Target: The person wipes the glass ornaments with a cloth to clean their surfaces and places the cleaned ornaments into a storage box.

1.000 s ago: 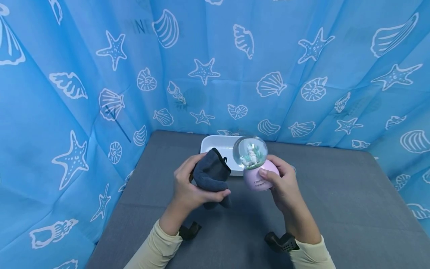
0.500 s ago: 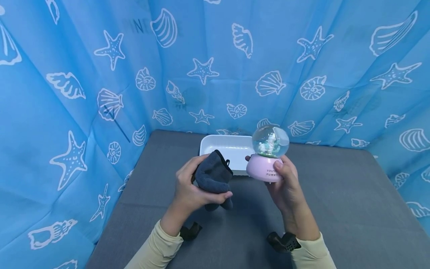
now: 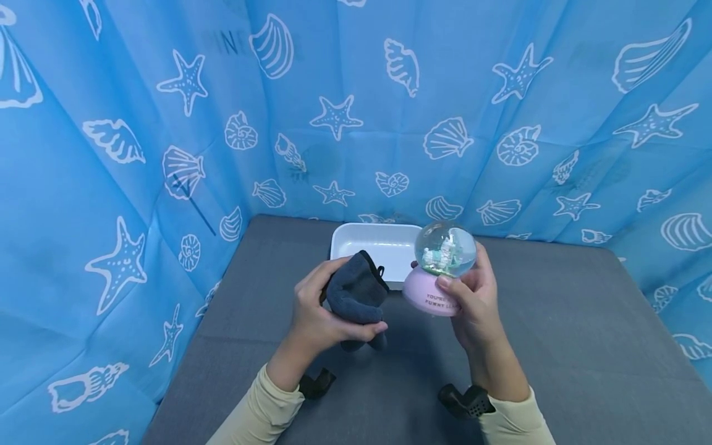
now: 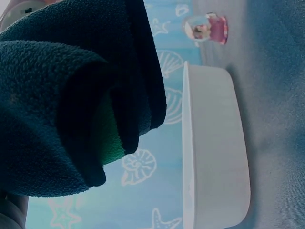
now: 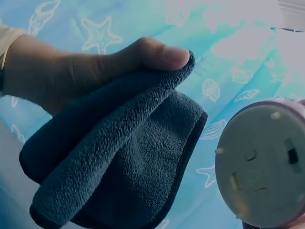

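Observation:
In the head view my left hand (image 3: 317, 306) grips a folded dark blue microfibre cloth (image 3: 356, 290), the thumb along its lower side. My right hand (image 3: 478, 296) holds a snow globe (image 3: 436, 293) by its pink base, which bears lettering; white and green figures show inside the clear ball. The globe tilts leftward, just right of the cloth and apart from it. In the right wrist view the pale underside of the snow globe (image 5: 262, 167) faces the camera, and the cloth (image 5: 114, 148) hangs in folds under the left thumb. Most right-hand fingers are hidden behind the base.
A white rectangular tray (image 3: 342, 238) lies at the back of the grey-covered table (image 3: 556, 334), partly behind the hands. A second snow globe (image 4: 207, 28) with a red-pink base stands beyond the tray in the left wrist view. A blue seashell curtain (image 3: 367, 93) encloses the table.
The snow globe first moves right and stands more upright, then dips down and tilts left again in my right hand. The left hand with the cloth shifts slightly right.

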{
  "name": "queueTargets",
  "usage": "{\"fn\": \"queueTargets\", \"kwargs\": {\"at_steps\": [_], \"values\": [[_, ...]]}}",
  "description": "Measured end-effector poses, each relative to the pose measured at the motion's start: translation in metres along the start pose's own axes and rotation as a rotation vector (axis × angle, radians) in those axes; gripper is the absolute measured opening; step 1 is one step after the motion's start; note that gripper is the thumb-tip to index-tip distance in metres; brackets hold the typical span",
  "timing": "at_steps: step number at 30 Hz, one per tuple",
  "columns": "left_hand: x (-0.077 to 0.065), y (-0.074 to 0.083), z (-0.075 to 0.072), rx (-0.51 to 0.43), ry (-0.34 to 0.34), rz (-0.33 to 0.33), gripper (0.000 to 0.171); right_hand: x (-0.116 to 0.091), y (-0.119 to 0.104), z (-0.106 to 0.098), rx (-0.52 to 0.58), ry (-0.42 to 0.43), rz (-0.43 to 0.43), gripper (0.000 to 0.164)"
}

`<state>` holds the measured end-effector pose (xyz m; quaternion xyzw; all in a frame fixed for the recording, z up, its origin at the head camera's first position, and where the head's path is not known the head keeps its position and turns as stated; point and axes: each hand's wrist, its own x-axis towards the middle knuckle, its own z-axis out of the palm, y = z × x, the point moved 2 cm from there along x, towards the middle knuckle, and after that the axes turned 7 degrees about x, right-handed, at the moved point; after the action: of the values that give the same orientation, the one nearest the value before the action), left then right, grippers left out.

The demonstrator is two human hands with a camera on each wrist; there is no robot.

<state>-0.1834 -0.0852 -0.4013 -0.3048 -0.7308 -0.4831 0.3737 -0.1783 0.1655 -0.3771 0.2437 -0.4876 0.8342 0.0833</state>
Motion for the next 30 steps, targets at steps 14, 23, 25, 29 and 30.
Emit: {"fn": "queueTargets", "kwargs": {"at_steps": [14, 23, 25, 29, 30], "values": [[-0.0005, -0.0004, 0.0004, -0.019, -0.006, -0.011, 0.086, -0.0013, -0.0014, -0.0006, -0.215, 0.123, -0.044, 0.088], [-0.0002, 0.0007, 0.0015, -0.044, -0.023, -0.024, 0.084, -0.0005, -0.0006, -0.0005, -0.266, 0.097, -0.071, 0.088], [-0.0007, 0.0002, 0.002, -0.048, -0.025, -0.028, 0.084, 0.0004, -0.0011, -0.0008, -0.291, 0.093, -0.083, 0.09], [-0.0014, -0.0011, 0.0028, -0.056, -0.031, -0.034, 0.084, 0.0011, -0.0028, -0.0007, -0.346, 0.079, -0.12, 0.092], [-0.0015, -0.0013, 0.0029, -0.057, -0.033, -0.035, 0.084, 0.0009, -0.0031, -0.0004, -0.359, 0.074, -0.131, 0.093]]}}
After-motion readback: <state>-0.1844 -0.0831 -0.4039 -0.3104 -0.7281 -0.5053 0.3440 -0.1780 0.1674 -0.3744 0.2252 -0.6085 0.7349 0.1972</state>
